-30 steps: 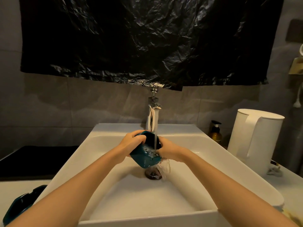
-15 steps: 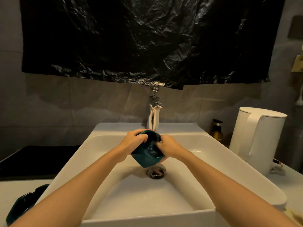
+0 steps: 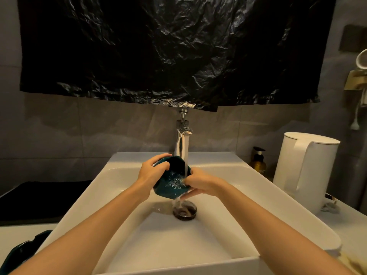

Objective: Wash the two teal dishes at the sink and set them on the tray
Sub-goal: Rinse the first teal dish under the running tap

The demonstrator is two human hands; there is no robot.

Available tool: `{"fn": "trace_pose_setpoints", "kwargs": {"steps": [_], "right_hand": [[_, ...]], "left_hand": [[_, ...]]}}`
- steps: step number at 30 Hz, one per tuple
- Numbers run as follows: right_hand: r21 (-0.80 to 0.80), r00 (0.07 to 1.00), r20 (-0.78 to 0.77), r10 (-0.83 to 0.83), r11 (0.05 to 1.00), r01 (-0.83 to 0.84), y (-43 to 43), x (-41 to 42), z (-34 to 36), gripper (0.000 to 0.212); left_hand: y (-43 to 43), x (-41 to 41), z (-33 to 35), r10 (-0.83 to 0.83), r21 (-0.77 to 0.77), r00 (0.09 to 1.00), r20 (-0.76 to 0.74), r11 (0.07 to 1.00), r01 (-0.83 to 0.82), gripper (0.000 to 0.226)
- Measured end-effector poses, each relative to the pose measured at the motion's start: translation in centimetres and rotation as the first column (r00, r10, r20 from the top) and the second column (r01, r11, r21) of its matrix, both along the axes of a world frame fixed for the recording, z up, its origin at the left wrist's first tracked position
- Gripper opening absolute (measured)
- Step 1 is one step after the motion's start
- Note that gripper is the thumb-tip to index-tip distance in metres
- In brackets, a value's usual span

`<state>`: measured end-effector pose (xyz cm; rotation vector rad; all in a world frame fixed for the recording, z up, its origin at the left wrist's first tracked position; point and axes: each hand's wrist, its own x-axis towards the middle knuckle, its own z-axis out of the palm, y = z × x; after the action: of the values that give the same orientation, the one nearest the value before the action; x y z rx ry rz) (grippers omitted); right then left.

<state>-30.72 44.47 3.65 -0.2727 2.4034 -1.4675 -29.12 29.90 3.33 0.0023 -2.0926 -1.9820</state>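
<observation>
A teal dish (image 3: 171, 181) is tilted over the white sink (image 3: 278, 207), under water running from the chrome tap (image 3: 181, 141). My left hand (image 3: 152, 172) grips its upper left rim. My right hand (image 3: 200, 182) holds its right edge, fingers curled against the wet inside. Water spills off the dish's low edge toward the drain (image 3: 185, 210). A second teal dish (image 3: 19, 253) lies on the counter at the lower left, partly hidden by my left forearm. A black tray (image 3: 39, 199) sits left of the sink.
A white kettle (image 3: 305, 167) stands right of the sink, with an amber pump bottle (image 3: 258, 161) behind it. Black plastic sheeting (image 3: 178, 50) hangs on the wall above the tap. Small items hang on the right wall.
The dish has come back under the running stream, and water now splashes inside it and pours off its edge. My right hand has shifted slightly along the right rim.
</observation>
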Motion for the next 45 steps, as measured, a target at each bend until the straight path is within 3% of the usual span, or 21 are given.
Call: {"fn": "trace_pose_setpoints", "kwargs": {"steps": [3, 6, 9, 12, 16, 20, 22, 26, 28, 30, 32, 33, 35, 39, 42, 45], "right_hand": [[0.218, 0.902, -0.426, -0.078, 0.958, 0.186, 0.0, -0.4, -0.4, 0.017], [0.35, 0.854, -0.519, -0.042, 0.901, 0.257, 0.2, -0.2, -0.3, 0.021], [0.437, 0.898, -0.437, 0.052, 0.885, 0.161, 0.2, -0.3, -0.5, 0.018], [0.203, 0.964, -0.263, 0.032, 0.979, 0.023, 0.3, -0.3, -0.7, 0.046], [-0.1, 0.971, -0.136, -0.197, 0.978, 0.185, 0.3, 0.2, 0.3, 0.021], [-0.093, 0.986, 0.026, -0.163, 0.982, 0.165, 1.1, 0.5, 1.4, 0.013], [0.004, 0.981, -0.025, -0.192, 0.981, 0.192, 1.4, 0.6, 1.6, 0.015], [0.158, 0.967, -0.121, -0.226, 0.957, 0.243, 1.8, 0.5, 2.0, 0.016], [0.214, 0.969, -0.13, -0.21, 0.948, 0.234, 2.0, 0.3, 1.9, 0.016], [0.246, 0.972, -0.136, -0.191, 0.944, 0.22, 2.0, 0.2, 1.9, 0.017], [0.271, 0.969, -0.161, -0.185, 0.936, 0.224, 2.2, -0.2, 1.7, 0.021], [0.283, 0.967, -0.175, -0.186, 0.931, 0.23, 2.4, -0.5, 1.6, 0.022], [0.29, 0.957, -0.212, -0.198, 0.922, 0.255, 2.6, -0.8, 1.5, 0.025], [0.217, 0.904, -0.3, -0.304, 0.901, 0.375, 2.9, -0.9, 1.4, 0.02], [0.171, 0.871, -0.358, -0.337, 0.893, 0.416, 2.8, -0.9, 1.4, 0.013], [0.152, 0.87, -0.394, -0.296, 0.913, 0.379, 2.2, -0.9, 1.3, 0.029]], "left_hand": [[0.0, 0.1, 0.1, -0.062, -0.058, 0.997, 0.039, 0.996, 0.064, 0.035], [0.3, 0.2, 0.1, -0.09, -0.118, 0.994, 0.068, 0.988, 0.097, 0.038], [0.3, 0.2, 0.0, -0.096, -0.135, 0.993, 0.071, 0.985, 0.105, 0.039], [0.1, 0.1, -0.2, -0.106, -0.116, 0.991, 0.08, 0.987, 0.115, 0.038], [0.6, -0.2, -0.1, -0.134, 0.144, 0.976, 0.173, 0.983, 0.109, 0.033], [0.9, -0.1, -0.7, -0.264, 0.269, 0.908, 0.325, 0.946, 0.179, 0.019], [1.0, -0.5, -1.4, -0.286, 0.14, 0.885, 0.368, 0.958, 0.251, 0.025], [1.8, -1.6, -1.7, -0.124, -0.356, 0.973, 0.194, 0.916, 0.188, 0.024], [2.2, -2.1, -1.4, -0.044, -0.564, 0.994, 0.101, 0.821, 0.094, 0.015], [2.7, -2.5, -1.2, 0.04, -0.745, 0.999, -0.001, 0.667, -0.027, 0.017], [3.4, -2.7, -1.2, 0.041, -0.807, 0.996, -0.076, 0.585, -0.086, 0.021], [3.7, -2.9, -1.5, 0.022, -0.805, 0.995, -0.096, 0.586, -0.091, 0.021], [4.1, -3.2, -2.0, -0.017, -0.719, 0.997, -0.071, 0.694, -0.04, 0.019], [4.5, -3.0, -1.9, -0.103, -0.338, 0.992, 0.072, 0.933, 0.122, 0.032], [4.3, -2.9, -1.6, -0.229, -0.049, 0.937, 0.263, 0.967, 0.25, 0.031], [4.0, -3.0, -1.3, -0.175, -0.042, 0.923, 0.343, 0.979, 0.201, 0.027]]}}
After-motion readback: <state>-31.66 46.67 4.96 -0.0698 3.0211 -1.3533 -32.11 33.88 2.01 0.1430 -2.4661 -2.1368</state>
